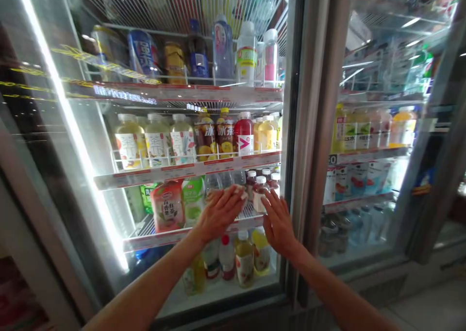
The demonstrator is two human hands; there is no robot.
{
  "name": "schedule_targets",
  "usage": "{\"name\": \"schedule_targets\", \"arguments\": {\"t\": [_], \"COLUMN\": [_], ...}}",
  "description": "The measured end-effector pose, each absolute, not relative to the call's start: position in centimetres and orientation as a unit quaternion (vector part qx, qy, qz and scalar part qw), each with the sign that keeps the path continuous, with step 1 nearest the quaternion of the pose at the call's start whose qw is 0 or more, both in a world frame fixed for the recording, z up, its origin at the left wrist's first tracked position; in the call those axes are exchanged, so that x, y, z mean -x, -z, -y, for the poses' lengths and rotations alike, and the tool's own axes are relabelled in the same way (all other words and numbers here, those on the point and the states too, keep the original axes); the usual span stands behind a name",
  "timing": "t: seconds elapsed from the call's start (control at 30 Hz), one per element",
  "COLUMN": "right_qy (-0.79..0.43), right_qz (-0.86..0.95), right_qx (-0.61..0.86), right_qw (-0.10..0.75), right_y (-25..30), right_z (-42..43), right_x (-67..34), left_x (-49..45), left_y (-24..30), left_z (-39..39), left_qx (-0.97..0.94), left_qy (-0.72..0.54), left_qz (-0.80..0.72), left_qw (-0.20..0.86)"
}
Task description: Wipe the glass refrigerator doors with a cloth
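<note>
My left hand (223, 209) reaches up before the glass door (233, 95) of a lit drinks cooler. Its fingers lie flat and close together over a small crumpled white piece, which looks like a tissue (240, 191), held against the glass. To its right my right hand (278, 224) is raised with the fingers a little apart and nothing in it. This hand is near the door's right edge, and I cannot tell whether its fingertips touch the glass. Behind the hands stand small dark bottles with white caps (260, 188), a red drink pouch (168, 207) and a green one (192, 197).
Bottled drinks (127, 141) line the middle shelf, with cans and bottles (141, 52) above. More bottles (243, 260) stand at the bottom. A metal door frame (316, 127) separates this cooler from a second one holding juices (402, 127). A bright light strip (73, 117) runs down the left.
</note>
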State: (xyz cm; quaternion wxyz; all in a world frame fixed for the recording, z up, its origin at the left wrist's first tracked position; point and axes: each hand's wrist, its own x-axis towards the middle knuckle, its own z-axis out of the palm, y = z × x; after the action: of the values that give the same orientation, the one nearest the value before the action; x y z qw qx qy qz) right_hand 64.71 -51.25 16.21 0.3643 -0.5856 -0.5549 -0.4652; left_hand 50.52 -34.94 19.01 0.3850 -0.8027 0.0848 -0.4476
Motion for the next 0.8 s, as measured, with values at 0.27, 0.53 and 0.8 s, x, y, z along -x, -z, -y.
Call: {"name": "schedule_targets", "arguments": {"t": [0.27, 0.53, 0.8], "right_qy": [0.45, 0.427, 0.419], "right_qz": [0.619, 0.653, 0.672], "right_qx": [0.552, 0.539, 0.525], "right_qw": [0.332, 0.316, 0.314], "right_y": [-15.3, -14.5, -14.6], "right_z": [50.1, 48.9, 47.9], "right_x": [-63.1, -61.1, -59.7], "left_x": [-46.7, -44.1, -40.1], "left_y": [-18.1, -16.8, -18.0], "left_z": [32.8, 31.9, 28.7], "left_qx": [0.822, 0.817, 0.764], "left_qy": [0.378, 0.406, 0.541], "left_qz": [-0.164, -0.131, 0.075], "left_qw": [0.394, 0.388, 0.344]}}
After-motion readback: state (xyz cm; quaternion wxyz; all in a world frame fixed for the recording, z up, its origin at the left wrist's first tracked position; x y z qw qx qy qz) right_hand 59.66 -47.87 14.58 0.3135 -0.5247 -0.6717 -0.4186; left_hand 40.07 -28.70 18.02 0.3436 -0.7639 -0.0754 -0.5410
